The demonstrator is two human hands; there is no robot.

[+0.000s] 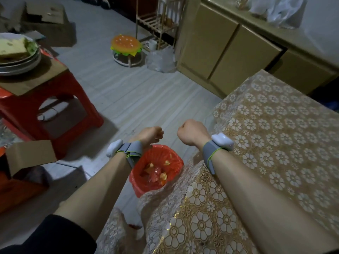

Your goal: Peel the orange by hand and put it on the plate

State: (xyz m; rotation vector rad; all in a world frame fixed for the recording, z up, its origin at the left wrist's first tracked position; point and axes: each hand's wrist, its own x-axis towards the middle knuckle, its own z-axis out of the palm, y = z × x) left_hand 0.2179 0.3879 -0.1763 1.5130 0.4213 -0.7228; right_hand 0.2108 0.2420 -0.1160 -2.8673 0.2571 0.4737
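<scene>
Peel pieces [163,176] lie in the red-lined bin [178,160] on the floor, against the corner of the table [275,125]; the orange itself cannot be made out. Above the bin hover the left hand [150,133] and right hand [190,132], apart, backs to the camera, fingers curled under; whether either grip is clamped on anything cannot be told. Upper left: stack of plates [20,67] carrying food, on a red stool [55,107]

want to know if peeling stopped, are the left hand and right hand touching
Apart. The head view shows a strip of floor between the left hand and the right hand.
</scene>
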